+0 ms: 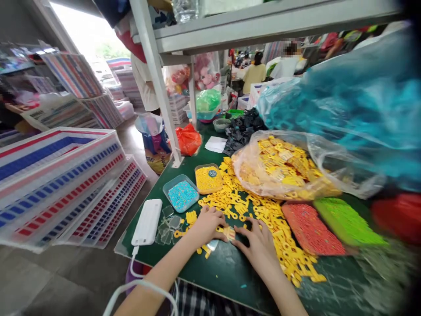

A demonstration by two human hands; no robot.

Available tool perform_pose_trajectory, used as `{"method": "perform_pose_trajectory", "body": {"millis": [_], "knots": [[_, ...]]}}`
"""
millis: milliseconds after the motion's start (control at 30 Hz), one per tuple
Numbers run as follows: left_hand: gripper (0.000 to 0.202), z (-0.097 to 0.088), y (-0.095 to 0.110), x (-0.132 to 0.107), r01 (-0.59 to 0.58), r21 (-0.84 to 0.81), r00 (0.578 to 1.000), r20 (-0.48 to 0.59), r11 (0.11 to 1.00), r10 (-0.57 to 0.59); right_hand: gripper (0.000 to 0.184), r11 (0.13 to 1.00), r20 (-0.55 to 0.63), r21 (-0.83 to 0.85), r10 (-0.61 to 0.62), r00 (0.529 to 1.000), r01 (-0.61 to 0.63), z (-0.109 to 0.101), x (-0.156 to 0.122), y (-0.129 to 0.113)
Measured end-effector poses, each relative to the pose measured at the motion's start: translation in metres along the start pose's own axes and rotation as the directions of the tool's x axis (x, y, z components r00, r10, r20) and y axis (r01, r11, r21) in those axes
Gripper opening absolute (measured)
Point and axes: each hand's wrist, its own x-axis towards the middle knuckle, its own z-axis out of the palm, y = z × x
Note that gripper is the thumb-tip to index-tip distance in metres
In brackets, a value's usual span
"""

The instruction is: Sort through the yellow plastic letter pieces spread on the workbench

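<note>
A small yellow plastic piece [229, 233] with a pale, clear-looking face lies between my two hands, low over the green table. My left hand [208, 224] grips its left end, fingers curled. From the other side, the thumb and index finger of my right hand [259, 239] close on its right edge. Loose yellow plastic pieces [241, 206] with ring ends spread around and beyond both hands. Clear plastic plates [167, 228] lie left of my left hand. A tub of blue beads [182, 196] and a tub of yellow beads [207, 181] stand just beyond.
A bag of yellow pieces [283, 162] and a large bag of blue pieces [355, 101] fill the right back. Red beads [312, 228] and green beads [350, 219] sit in trays at right. A white power bank [147, 222] with cable lies left. A metal shelf post [161, 87] rises behind.
</note>
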Motion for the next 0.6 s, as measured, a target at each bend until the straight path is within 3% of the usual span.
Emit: {"method": "perform_pose_trajectory", "body": {"millis": [100, 233, 367, 433, 500, 600], "knots": [[0.047, -0.006, -0.005, 0.008, -0.102, 0.09, 0.995, 0.026, 0.991, 0.1, 0.028, 0.994, 0.088, 0.069, 0.076, 0.993, -0.082, -0.018, 0.009, -0.017], [0.041, -0.016, -0.003, 0.017, -0.253, 0.133, 0.967, 0.053, 0.958, 0.248, 0.024, 0.983, 0.11, 0.149, 0.091, 0.99, -0.107, -0.037, 0.014, -0.033], [0.03, -0.024, 0.008, 0.012, -0.3, 0.172, 0.951, -0.018, 0.938, 0.307, 0.03, 0.975, 0.061, 0.208, 0.07, 0.996, -0.081, -0.046, 0.002, -0.04], [0.029, -0.027, 0.016, 0.004, -0.3, 0.19, 0.944, -0.085, 0.935, 0.32, 0.037, 0.946, 0.044, 0.317, 0.058, 0.997, -0.069, -0.049, -0.007, -0.041], [0.029, -0.03, 0.027, -0.008, -0.306, 0.203, 0.919, -0.191, 0.93, 0.344, 0.037, 0.816, 0.039, 0.574, 0.055, 0.998, -0.067, -0.05, -0.016, -0.041], [0.029, -0.032, 0.043, -0.03, -0.332, 0.209, 0.841, -0.376, 0.92, 0.389, 0.036, 0.535, 0.026, 0.843, 0.066, 0.997, -0.058, -0.052, -0.021, -0.039]]}}
